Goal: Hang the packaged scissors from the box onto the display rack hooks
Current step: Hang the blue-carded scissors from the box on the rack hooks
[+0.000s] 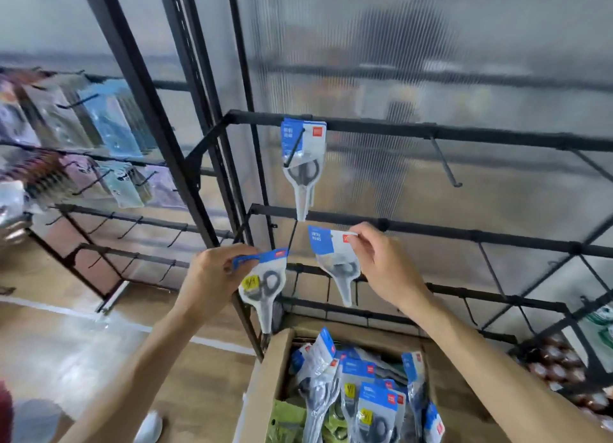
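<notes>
My left hand [212, 273] grips the blue header of one scissors pack [263, 286], which hangs down with a yellow sticker showing. My right hand [381, 260] pinches the top corner of a second scissors pack [335, 263], held just under the middle rack bar [431, 232]. Hung scissors packs [302, 164] dangle from a black hook [295, 147] on the upper bar. Below, an open cardboard box [265, 386] holds several more packaged scissors [368, 396].
An empty hook [446, 164] sticks out of the upper bar to the right. More bare hooks line the lower bars. A neighbouring rack [83, 134] at the left carries other packaged goods. Translucent ribbed panels back the rack. Wooden floor lies lower left.
</notes>
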